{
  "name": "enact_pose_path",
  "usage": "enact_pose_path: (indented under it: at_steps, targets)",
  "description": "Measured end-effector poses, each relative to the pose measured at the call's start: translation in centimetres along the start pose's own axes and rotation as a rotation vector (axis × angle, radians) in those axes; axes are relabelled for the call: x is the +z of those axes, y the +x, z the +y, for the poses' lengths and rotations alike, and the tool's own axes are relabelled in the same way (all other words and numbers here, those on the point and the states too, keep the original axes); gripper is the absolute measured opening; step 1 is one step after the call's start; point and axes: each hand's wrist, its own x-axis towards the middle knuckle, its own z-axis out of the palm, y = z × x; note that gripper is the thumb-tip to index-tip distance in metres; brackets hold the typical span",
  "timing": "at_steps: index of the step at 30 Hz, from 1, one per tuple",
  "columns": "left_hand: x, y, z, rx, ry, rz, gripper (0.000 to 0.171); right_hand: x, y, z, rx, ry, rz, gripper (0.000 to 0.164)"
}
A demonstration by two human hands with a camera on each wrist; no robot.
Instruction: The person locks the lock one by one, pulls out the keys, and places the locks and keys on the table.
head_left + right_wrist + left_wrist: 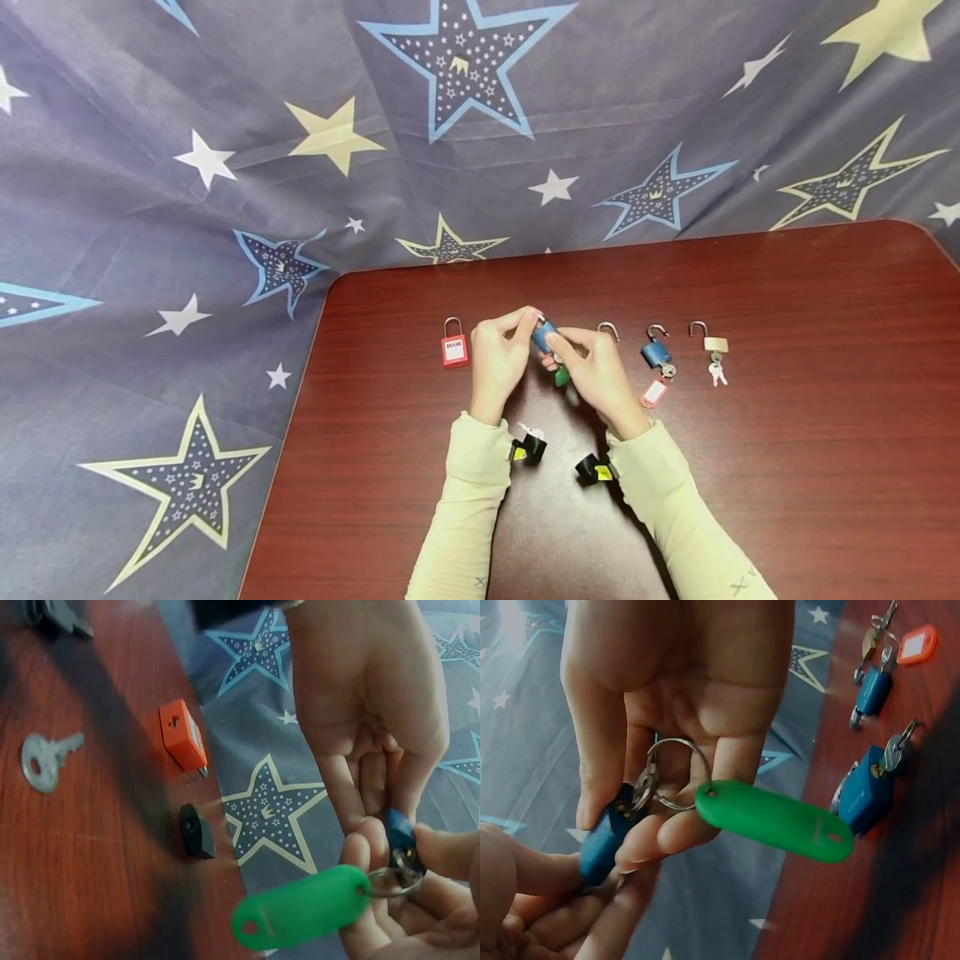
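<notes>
Both hands meet around a small blue padlock above the table. My left hand pinches its shackle end with thumb and fingers, covering most of the shackle. The body of the padlock is gripped by my right hand, thumb on the front and fingers behind. A key sits at the padlock's bottom end, with a metal ring through it. From that ring hangs a green key tag, which also shows below the hands in the right wrist view.
A red padlock lies left. To the right lie a partly hidden padlock's shackle, a blue padlock with a red tag, and a brass padlock with keys. A loose key and a black block lie nearby.
</notes>
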Motion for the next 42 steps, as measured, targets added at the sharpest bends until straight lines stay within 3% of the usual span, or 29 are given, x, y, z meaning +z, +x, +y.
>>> enact_pose_path:
  at_steps: [4, 12, 15, 18, 21, 24, 27, 32, 35, 42]
  targets:
    - [0.2, -0.3, 0.0, 0.017, 0.035, -0.004, 0.015, 0.0, -0.2, 0.0, 0.018, -0.003, 0.018, 0.036]
    - [-0.4, -0.2, 0.0, 0.012, -0.032, -0.027, 0.016, -0.2, -0.2, -0.1, 0.004, 0.017, -0.007, 0.037]
    - [-0.5, -0.1, -0.1, -0.016, -0.148, -0.06, 0.019, -0.2, -0.2, -0.3, -0.015, 0.014, -0.001, 0.037]
    - [-0.5, -0.1, -0.2, -0.082, -0.311, -0.111, 0.027, -0.2, -0.1, -0.3, -0.031, 0.019, 0.004, 0.036]
    - [-0.4, -0.1, -0.3, -0.161, -0.396, -0.17, 0.034, -0.2, -0.1, -0.4, -0.035, 0.046, 0.017, 0.033]
    - [-0.4, -0.2, -0.4, -0.194, -0.378, -0.239, 0.036, -0.3, -0.3, -1.1, -0.041, 0.051, 0.032, 0.031]
    - [-0.4, -0.3, -0.4, -0.188, -0.334, -0.27, 0.034, -0.4, -0.6, -2.2, -0.039, 0.048, 0.022, 0.03]
    - [-0.6, -0.2, 0.0, -0.157, -0.22, -0.198, 0.031, -0.5, -0.7, -2.9, -0.027, 0.055, -0.013, 0.032]
    - [-0.6, -0.1, 0.2, -0.137, -0.195, -0.145, 0.03, -0.7, -0.3, -2.1, -0.019, 0.056, -0.025, 0.034]
    - [-1.1, 0.3, -0.2, -0.164, -0.308, -0.091, 0.031, -1.2, -0.6, -2.9, -0.013, -0.078, -0.083, 0.032]
